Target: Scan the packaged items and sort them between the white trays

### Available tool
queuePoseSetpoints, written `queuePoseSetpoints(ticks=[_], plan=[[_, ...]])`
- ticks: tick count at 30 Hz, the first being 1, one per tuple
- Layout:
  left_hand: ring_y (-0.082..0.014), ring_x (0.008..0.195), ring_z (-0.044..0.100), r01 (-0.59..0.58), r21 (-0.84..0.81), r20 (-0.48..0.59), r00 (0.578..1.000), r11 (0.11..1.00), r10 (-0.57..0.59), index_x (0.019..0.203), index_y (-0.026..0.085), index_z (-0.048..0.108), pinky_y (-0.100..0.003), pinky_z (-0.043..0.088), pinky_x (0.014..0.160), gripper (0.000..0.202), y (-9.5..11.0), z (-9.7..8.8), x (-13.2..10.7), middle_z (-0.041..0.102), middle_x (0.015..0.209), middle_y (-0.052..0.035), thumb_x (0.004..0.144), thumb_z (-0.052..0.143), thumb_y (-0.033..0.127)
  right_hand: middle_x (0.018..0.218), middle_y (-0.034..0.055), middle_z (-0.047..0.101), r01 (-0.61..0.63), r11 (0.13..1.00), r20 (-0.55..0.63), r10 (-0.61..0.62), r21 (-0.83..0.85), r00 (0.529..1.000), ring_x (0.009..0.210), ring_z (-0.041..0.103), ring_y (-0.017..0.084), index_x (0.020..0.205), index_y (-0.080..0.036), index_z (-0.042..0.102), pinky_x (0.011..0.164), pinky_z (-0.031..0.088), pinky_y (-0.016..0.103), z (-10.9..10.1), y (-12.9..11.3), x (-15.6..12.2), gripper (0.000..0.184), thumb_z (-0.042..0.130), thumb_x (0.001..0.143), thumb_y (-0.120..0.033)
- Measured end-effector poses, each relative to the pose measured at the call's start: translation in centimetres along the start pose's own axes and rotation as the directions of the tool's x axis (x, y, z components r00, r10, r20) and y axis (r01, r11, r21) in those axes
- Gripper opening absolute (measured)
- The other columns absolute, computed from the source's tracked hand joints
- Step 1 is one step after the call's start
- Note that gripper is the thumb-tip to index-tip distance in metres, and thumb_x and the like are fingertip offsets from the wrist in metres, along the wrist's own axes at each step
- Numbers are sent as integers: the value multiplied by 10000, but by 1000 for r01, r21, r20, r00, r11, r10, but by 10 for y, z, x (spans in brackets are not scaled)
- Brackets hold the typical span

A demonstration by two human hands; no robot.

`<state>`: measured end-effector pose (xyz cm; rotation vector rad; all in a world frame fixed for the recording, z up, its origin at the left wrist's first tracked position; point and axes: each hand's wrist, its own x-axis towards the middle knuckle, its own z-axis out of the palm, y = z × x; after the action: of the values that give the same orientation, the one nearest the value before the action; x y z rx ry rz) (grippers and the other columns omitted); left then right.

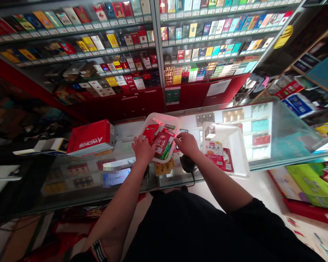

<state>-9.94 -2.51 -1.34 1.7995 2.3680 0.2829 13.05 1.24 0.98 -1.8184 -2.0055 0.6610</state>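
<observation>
On the glass counter stands a white plastic basket [147,123] filled with red snack packets [164,142] and some green ones. My left hand [143,149] reaches over its left side, fingers spread, the fingertips at the red packets. At the opposite side, my right hand [188,143] is closed, thumb and fingers pinched at the basket's right rim. Further right is a white tray [240,154], with a white-and-red snack packet [214,151], another red packet and a small box in it. Below my right hand is a round black object [188,163], partly hidden by the forearm.
Left of the basket lie a phone [120,176] with its screen lit and a red box [90,138]. A yellow handwritten tag [164,167] is just in front of the basket. Behind the glass counter [292,134], shelves [98,31] hold rows of cigarette packs.
</observation>
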Motion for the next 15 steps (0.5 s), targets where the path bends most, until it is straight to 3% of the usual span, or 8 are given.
queuePoseSetpoints(ticks=[8,15], plan=[[-475,1614,264,45,15,40,998,999,-46,1398,212,666,-704,253,1272,533,-33,7,9,423,1693,-199,930,646,467,984,114,827,51,999,167,-53,16,984,935,753,252,899,-203,842,858,539,322,40,-58,27,268,632,987,-344],[-478,1639,204,36,43,131,991,998,-41,1517,232,609,-709,217,1280,614,-46,3,12,319,1758,-185,986,567,536,1173,215,801,-34,997,256,51,-72,965,1106,761,288,1102,-110,819,940,553,324,82,-95,57,394,573,1039,-412]])
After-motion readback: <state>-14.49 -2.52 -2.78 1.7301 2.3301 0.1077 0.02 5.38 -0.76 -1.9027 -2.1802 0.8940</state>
